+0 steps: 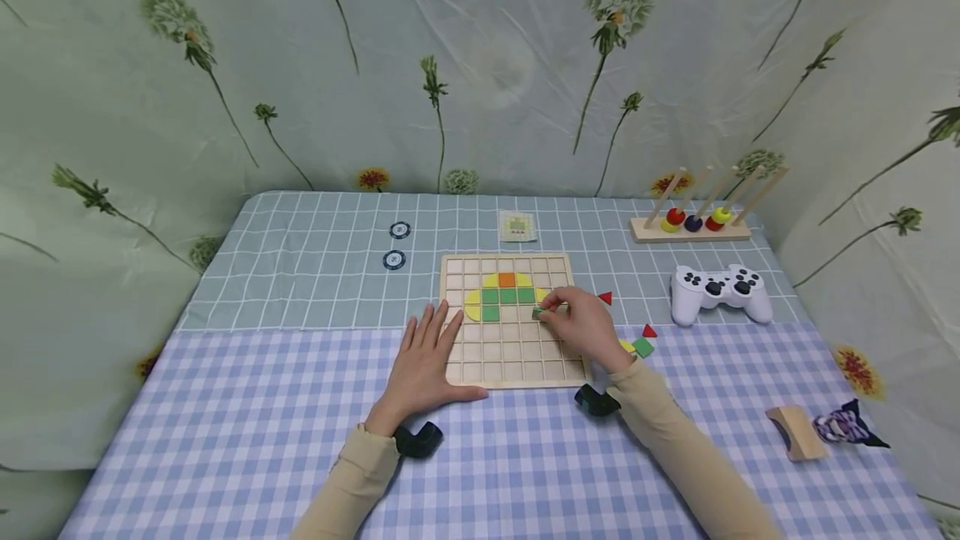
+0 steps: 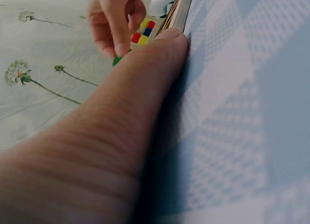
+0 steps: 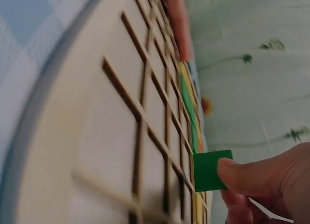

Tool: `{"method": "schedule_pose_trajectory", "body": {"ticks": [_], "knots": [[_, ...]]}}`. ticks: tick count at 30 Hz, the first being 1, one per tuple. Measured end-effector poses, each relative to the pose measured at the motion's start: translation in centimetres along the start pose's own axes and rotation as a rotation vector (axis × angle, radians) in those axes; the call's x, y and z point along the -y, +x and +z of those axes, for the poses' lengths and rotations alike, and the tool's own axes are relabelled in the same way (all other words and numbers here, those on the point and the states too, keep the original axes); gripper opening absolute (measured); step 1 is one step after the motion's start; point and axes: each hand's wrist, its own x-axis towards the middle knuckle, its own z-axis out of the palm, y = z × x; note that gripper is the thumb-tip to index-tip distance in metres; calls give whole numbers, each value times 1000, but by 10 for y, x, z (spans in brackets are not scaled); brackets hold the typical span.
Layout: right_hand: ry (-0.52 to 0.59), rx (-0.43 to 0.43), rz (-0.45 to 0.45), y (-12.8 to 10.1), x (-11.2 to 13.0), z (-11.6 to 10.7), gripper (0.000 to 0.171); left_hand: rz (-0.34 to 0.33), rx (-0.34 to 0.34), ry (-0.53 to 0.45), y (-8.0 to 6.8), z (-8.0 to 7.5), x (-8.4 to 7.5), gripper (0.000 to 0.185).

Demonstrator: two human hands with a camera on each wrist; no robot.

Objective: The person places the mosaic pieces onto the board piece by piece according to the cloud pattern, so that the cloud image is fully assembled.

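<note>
My right hand (image 1: 581, 325) pinches a green square tile (image 3: 207, 171) between thumb and finger, over the wooden grid board (image 1: 510, 352). In the right wrist view the tile stands tilted, its edge right at the grid lines. Toward the board's far side lies a pattern: an orange square (image 1: 507, 280), several green squares (image 1: 508, 296) and yellow rounded pieces (image 1: 472, 307). My left hand (image 1: 424, 369) rests with fingers spread along the board's left edge, its thumb at the near left corner.
Right of the board lie red triangles (image 1: 649, 331), a loose green tile (image 1: 642, 347) and a yellow piece (image 1: 627, 346). A pattern card (image 1: 517, 227) and two chips (image 1: 393, 260) lie behind. Farther right are a bead stand (image 1: 637, 232), a game controller (image 1: 720, 294) and a wooden arch block (image 1: 798, 433).
</note>
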Motion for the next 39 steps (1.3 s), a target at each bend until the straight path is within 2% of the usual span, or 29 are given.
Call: {"method": "schedule_pose_trajectory", "body": {"ticks": [7, 19, 27, 33, 39], "knots": [[28, 17, -69, 12, 12, 19, 6, -5, 7, 2, 1, -2, -2, 119], [-26, 67, -29, 22, 22, 31, 4, 4, -11, 3, 1, -2, -2, 118], [-88, 49, -30, 23, 21, 35, 4, -2, 0, 9, 0, 0, -1, 119], [-133, 73, -32, 21, 17, 30, 4, -8, 5, 12, 1, 0, -1, 119], [-77, 151, -14, 4, 5, 8, 8, -5, 6, 6, 0, -1, -1, 118]]}}
